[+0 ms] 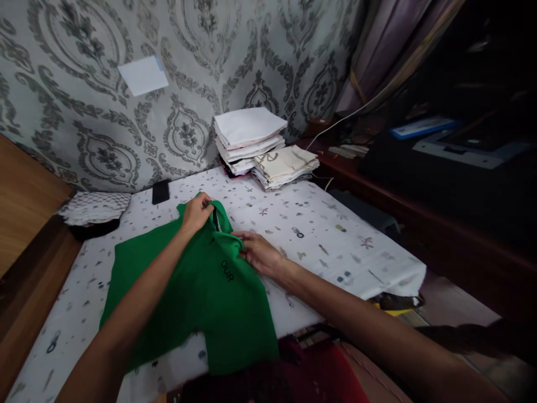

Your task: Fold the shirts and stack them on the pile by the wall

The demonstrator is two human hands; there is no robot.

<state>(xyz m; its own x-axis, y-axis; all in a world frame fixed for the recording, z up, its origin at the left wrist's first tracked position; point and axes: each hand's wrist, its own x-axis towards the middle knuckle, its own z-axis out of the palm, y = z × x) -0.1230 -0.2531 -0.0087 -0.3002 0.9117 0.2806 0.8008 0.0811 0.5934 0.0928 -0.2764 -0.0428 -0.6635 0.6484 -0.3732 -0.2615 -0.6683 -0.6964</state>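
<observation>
You have the green cloth garment (pixel 191 294) spread out at the centre and lower left of the frame, on a white printed cloth cover (pixel 335 240). Your left hand (pixel 198 214) has its fingers drawn together on the far side of the neck opening; your right hand (pixel 262 254), fingers loosely curled, pinches the nearer edge, and the neck gapes between them. As far as you can judge from this, the body is laid out but not folded, and the neck is not yet flat. At upper centre stand a tall stack of folded white cloths (pixel 250 127) and a lower stack of folded cream cloths (pixel 287 162). Black letters on the garment's chest read "OUR", turned sideways; the cream cloth's grey-brown marking is unreadable, and no brand label can be made out.
</observation>
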